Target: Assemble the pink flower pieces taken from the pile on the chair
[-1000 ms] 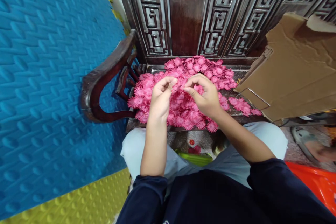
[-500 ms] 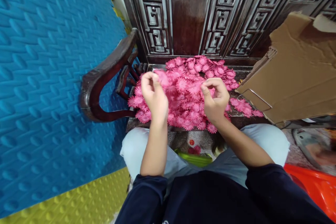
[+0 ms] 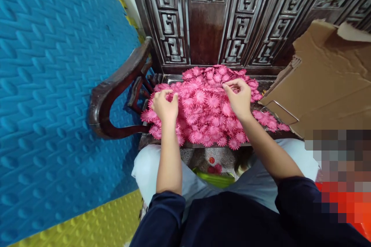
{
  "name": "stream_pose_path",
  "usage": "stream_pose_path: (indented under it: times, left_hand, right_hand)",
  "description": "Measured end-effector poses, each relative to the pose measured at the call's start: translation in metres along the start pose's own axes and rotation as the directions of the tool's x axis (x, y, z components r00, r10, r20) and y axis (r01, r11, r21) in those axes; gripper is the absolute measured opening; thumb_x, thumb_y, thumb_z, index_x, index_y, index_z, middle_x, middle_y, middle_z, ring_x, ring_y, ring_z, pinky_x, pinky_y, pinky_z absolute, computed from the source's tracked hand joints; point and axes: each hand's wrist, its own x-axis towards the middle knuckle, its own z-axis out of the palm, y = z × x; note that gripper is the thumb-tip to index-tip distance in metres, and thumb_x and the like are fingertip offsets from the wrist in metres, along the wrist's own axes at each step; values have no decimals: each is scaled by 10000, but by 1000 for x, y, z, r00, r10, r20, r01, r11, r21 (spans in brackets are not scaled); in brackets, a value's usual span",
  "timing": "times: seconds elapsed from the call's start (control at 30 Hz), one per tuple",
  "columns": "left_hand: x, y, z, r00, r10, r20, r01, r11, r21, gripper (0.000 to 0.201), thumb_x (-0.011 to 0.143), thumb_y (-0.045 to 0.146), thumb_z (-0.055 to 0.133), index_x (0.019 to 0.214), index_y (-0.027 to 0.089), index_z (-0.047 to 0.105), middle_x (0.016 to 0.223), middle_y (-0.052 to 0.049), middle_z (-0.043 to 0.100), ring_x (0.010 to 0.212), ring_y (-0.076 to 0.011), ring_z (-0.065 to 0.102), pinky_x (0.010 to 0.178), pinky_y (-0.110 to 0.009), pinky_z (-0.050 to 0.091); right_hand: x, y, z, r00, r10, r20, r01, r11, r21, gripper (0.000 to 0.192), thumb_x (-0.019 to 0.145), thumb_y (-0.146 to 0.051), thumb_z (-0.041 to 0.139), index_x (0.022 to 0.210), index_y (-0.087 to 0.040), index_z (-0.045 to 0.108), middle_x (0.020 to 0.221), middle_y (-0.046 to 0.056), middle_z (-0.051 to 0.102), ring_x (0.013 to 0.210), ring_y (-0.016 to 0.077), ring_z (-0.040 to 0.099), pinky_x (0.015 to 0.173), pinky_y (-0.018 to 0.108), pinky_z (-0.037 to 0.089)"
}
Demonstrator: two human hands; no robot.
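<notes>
- Left hand (image 3: 164, 107): grip curled, thumb and forefinger pinched together at the left edge of the heap of pink flowers (image 3: 207, 108); whether a flower sits between the fingertips cannot be told, since pink lies on pink there.
- Right hand (image 3: 239, 98): grip likewise curled, fingertips bent down and closed onto the upper right of the heap, touching flowers; a single held piece cannot be made out.
- Heap: flat, daisy-like artificial flower heads, bright pink with darker centres and many narrow petals, piled loosely and overlapping; a few strays trail off to the right, near the cardboard (image 3: 324, 85).
- Location: heap lies on the seat of a dark carved wooden chair (image 3: 116, 92), in front of the person's knees, against the carved backrest.
- Hidden or unclear: seat surface mostly covered by flowers; lower layers of the heap out of sight. Cardboard is cut off at the right edge. A pixelated block covers the lower right corner. Something green shows between the knees, identity unclear.
- Counts: two hands, one heap, one chair with one armrest in view, one sheet of cardboard. Flowers too many and too overlapped to count.
- Surroundings: blue foam mat (image 3: 58, 85) at left, with a yellow one below.
</notes>
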Motion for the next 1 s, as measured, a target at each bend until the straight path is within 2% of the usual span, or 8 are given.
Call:
stream_pose_path:
  times: [0.07, 0.2, 0.33, 0.5, 0.57, 0.67, 0.8, 1.0]
  left_hand:
    - [2, 1, -2, 999, 21, -31, -23, 998, -53, 122, 730, 278, 621, 841, 233, 643, 944, -34, 603, 878, -207, 566, 921, -403, 377]
    - [6, -1, -3, 993, 48, -108, -68, 978, -196, 95, 771, 247, 551, 809, 193, 619, 852, -33, 596, 800, -163, 556, 842, -311, 426]
    - [6, -2, 0, 991, 79, -107, -105, 960, -261, 96, 781, 241, 519, 792, 187, 598, 810, -17, 612, 777, -147, 553, 804, -280, 431]
    - [5, -1, -2, 993, 73, -88, -98, 943, -317, 116, 784, 241, 505, 802, 183, 604, 823, -17, 643, 798, -144, 575, 791, -266, 434]
    - [4, 0, -3, 994, 67, -81, -91, 937, -336, 115, 785, 236, 503, 798, 185, 605, 818, -14, 644, 797, -140, 581, 788, -258, 434]
    - [4, 2, -3, 996, 62, -63, -80, 931, -356, 105, 785, 235, 505, 769, 187, 598, 796, -8, 637, 769, -137, 573, 774, -251, 432]
    - [2, 5, -2, 997, 65, -43, -76, 921, -383, 108, 784, 231, 506, 751, 183, 597, 774, -5, 626, 754, -134, 563, 764, -244, 424]
    - [-5, 10, 5, 994, 106, -30, -110, 918, -380, 104, 794, 235, 512, 757, 187, 596, 790, -7, 625, 782, -140, 562, 779, -249, 420]
  right_hand:
    - [8, 3, -1, 1000, -14, -27, 13, 1000, -23, 66, 757, -218, 603, 728, -158, 595, 726, 3, 604, 641, 119, 504, 650, 286, 412]
    - [6, 4, 10, 985, -167, -44, 161, 981, -106, 112, 806, -273, 575, 747, -181, 597, 778, 9, 603, 723, 141, 521, 716, 315, 401]
    - [-11, 1, 30, 939, -283, 197, 326, 914, -242, 110, 806, -301, 606, 765, -211, 654, 901, 32, 635, 907, 191, 535, 826, 369, 339]
    - [-22, 2, 42, 908, -203, 367, 343, 863, -371, 71, 781, -279, 642, 763, -229, 690, 975, 36, 647, 949, 222, 508, 823, 384, 288]
    - [-21, 4, 40, 902, -172, 397, 333, 861, -385, 60, 770, -270, 653, 766, -228, 695, 975, 35, 653, 952, 225, 507, 817, 385, 284]
    - [-18, 5, 34, 887, -201, 417, 361, 863, -352, 84, 749, -308, 679, 787, -234, 690, 994, 33, 650, 986, 229, 502, 857, 404, 273]
    - [-16, 0, 21, 892, -268, 365, 399, 846, -354, 150, 727, -365, 695, 825, -253, 674, 1038, 24, 641, 1026, 239, 506, 899, 423, 265]
    - [-20, 0, -6, 920, -264, 290, 358, 868, -345, 186, 717, -373, 696, 844, -242, 666, 993, 31, 654, 995, 237, 537, 885, 412, 312]
